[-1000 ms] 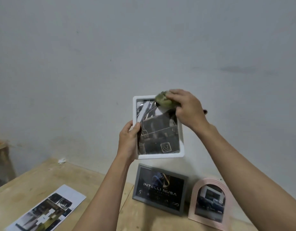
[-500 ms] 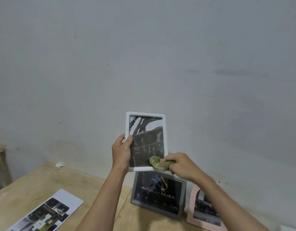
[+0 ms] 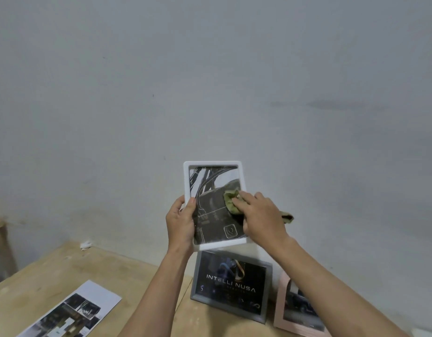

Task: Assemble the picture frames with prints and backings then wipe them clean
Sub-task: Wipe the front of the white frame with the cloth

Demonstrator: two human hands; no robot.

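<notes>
Left hand [image 3: 179, 224] gripped the white rectangular plastic picture frame [image 3: 211, 164] by its left edge, upright above the wooden table [image 3: 64, 268]. Right hand [image 3: 261, 215] pressed a crumpled olive-green cloth [image 3: 230, 199] against its glass.

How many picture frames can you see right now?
3. A white frame held up in the left hand while the right hand wipes it; a grey frame and a pink frame lean against the wall, the pink one partly hidden by the arm.
</notes>
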